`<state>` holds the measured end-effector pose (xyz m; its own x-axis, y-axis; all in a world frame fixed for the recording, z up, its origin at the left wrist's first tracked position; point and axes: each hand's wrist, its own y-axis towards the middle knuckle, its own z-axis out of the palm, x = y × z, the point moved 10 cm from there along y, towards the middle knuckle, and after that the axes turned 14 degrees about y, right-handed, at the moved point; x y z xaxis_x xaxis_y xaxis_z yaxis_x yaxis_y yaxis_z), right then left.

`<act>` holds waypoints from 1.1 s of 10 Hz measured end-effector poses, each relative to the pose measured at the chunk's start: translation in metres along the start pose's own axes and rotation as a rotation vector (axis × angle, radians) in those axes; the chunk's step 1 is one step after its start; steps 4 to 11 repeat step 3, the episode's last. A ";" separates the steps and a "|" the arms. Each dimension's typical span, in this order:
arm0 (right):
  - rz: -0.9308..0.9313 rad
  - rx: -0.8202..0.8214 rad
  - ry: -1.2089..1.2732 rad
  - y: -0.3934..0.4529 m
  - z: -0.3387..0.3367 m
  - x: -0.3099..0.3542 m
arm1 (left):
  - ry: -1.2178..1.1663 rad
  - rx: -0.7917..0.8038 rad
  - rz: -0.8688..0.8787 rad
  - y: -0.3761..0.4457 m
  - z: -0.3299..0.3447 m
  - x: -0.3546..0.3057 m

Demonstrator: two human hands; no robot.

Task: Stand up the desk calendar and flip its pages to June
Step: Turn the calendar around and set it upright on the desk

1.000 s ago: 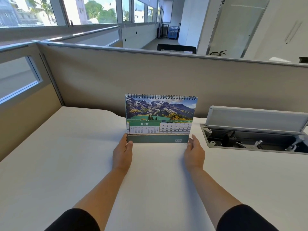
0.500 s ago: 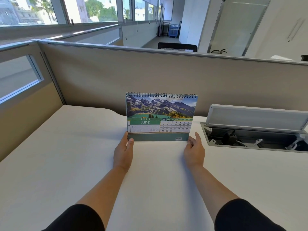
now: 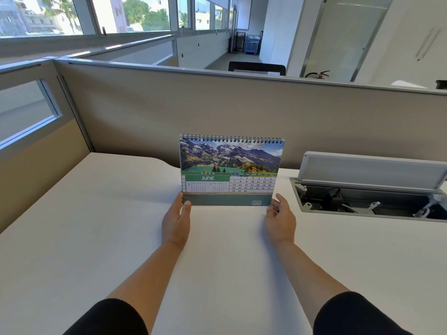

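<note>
Head camera looked down at my two bare hands on the white laminate desk (image 3: 96, 238). The spiral-bound desk calendar with a mountain-lake photo and a green JUNE panel (image 3: 231, 170) stood upright near the desk's far edge, in front of the grey fabric partition (image 3: 217, 112), its wire binding on top. My left hand (image 3: 176, 221) lay at its lower left corner, thumb tip touching the green bottom strip, the other fingers together along the side edge, not clamped around anything. My right hand (image 3: 280, 220) sat just beside the lower right corner, fingers loosely spread and slightly curled, apparently just clear of the card. To the right, the grey metal cable box with its lid raised (image 3: 372, 182) sat recessed in the desk.
</note>
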<state>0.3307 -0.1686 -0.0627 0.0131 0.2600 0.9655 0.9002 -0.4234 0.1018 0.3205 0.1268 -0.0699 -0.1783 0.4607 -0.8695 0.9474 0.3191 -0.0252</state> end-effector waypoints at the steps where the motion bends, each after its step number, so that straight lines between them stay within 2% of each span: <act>1: 0.008 0.004 0.022 -0.001 0.001 0.001 | 0.032 0.007 -0.001 0.000 0.000 0.001; 3: 0.024 0.022 0.074 -0.002 0.003 0.002 | 0.101 0.008 -0.001 -0.001 0.002 0.000; 11: 0.024 0.022 0.074 -0.002 0.003 0.002 | 0.101 0.008 -0.001 -0.001 0.002 0.000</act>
